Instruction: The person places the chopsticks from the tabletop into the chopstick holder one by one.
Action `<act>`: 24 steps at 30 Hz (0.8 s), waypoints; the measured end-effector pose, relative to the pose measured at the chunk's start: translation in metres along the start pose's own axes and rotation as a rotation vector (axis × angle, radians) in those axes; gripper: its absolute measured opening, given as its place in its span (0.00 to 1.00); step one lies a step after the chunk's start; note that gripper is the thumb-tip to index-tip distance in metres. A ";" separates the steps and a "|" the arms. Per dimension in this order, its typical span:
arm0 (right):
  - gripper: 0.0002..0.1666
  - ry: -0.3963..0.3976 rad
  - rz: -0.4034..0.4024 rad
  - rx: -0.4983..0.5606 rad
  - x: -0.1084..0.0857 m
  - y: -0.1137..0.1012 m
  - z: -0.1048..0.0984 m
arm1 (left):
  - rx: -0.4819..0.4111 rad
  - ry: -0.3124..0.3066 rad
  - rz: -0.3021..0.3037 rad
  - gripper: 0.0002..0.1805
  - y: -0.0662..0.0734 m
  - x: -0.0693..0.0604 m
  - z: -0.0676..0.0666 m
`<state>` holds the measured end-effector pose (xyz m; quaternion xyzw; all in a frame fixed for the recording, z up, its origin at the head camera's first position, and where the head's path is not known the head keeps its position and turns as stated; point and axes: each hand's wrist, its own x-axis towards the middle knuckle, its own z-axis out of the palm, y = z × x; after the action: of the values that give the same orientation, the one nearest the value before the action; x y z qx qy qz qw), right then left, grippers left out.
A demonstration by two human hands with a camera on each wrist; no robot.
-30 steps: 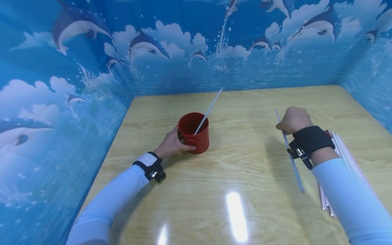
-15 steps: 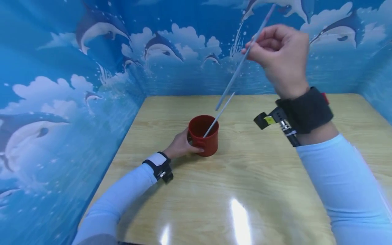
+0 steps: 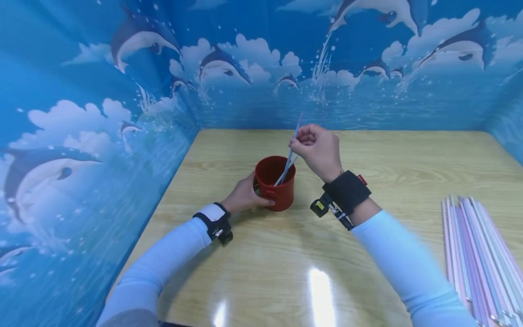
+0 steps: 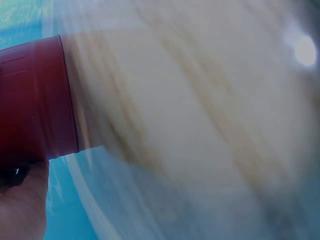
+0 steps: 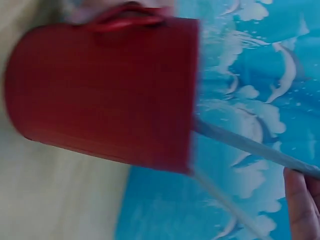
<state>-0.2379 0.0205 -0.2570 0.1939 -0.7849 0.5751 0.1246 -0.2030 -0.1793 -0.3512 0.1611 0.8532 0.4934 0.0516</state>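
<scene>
A red cup-shaped bucket (image 3: 283, 197) stands upright on the table, left of the middle. My left hand (image 3: 243, 196) grips its left side, thumb across the front; the other fingers are mostly hidden behind it. Above the rim, my right hand (image 3: 319, 147) pinches a thin grey-blue stick (image 5: 250, 146) between thumb and fingers. The stick's lower end is inside the bucket. A second, paler thin stick (image 5: 220, 194) leans out over the rim, crossing the held one in the head view. In the left wrist view the bucket and left thumb show at the left edge.
A bundle of thin pink, purple, blue and white sticks (image 3: 476, 254) lies on the table (image 3: 380, 177) at the right. Blue dolphin-print sheeting (image 3: 261, 104) rises behind the table and along its left side.
My right hand has lifted a stick from the right side and carried it left, then lowered its end into the bucket. My left hand stays on the bucket.
</scene>
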 end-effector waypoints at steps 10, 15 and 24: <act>0.10 0.048 0.156 -0.032 -0.009 0.030 -0.003 | 0.027 0.009 0.002 0.47 0.000 0.000 -0.002; 0.12 0.009 0.188 -0.112 -0.012 0.035 -0.020 | 0.017 0.005 -0.031 0.47 0.001 0.000 -0.004; 0.19 -0.122 0.226 -0.680 -0.029 0.063 -0.133 | 0.014 -0.002 -0.039 0.46 0.001 0.006 -0.001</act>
<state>-0.2441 0.1677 -0.2819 0.0873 -0.9538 0.2788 0.0706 -0.2092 -0.1781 -0.3494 0.1453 0.8594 0.4864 0.0606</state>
